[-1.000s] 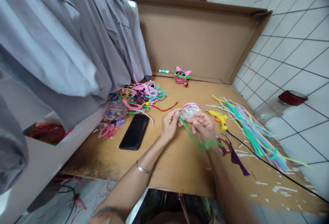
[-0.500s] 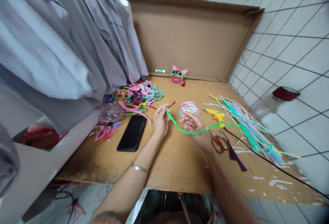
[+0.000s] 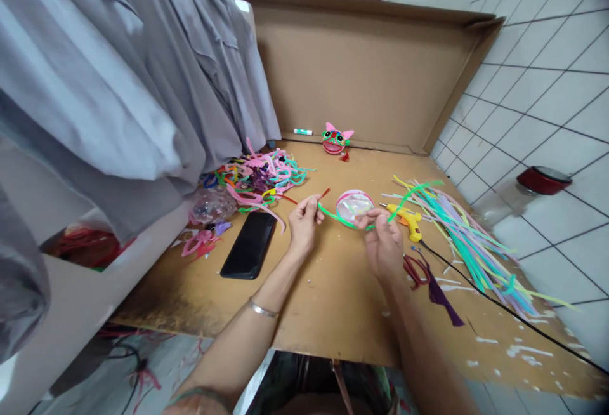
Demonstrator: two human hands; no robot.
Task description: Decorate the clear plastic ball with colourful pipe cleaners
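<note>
A bright green pipe cleaner (image 3: 339, 218) runs between my two hands, sagging slightly. My left hand (image 3: 304, 221) pinches one end of it between thumb and fingers. My right hand (image 3: 382, 237) is closed on it farther along, and its free end rises to the right. Just beyond the hands lies a round coil (image 3: 354, 204) with a pink and teal rim and a shiny, pale middle. To the right of my right hand are a yellow glue gun (image 3: 406, 219) and red-handled scissors (image 3: 417, 271), partly hidden by the hand.
Loose pipe cleaners (image 3: 471, 237) lie on the right, near a purple tassel (image 3: 442, 297). A black phone (image 3: 248, 245) and a colourful heap of scraps (image 3: 266, 171) are on the left. A small pink-eared animal head (image 3: 334, 139) and a glue stick (image 3: 303, 131) stand by the cardboard (image 3: 361, 72).
My right hand has closed on the green pipe cleaner, where its fingers were spread beside it before. The strand is straighter between the hands, and its free end now points upward.
</note>
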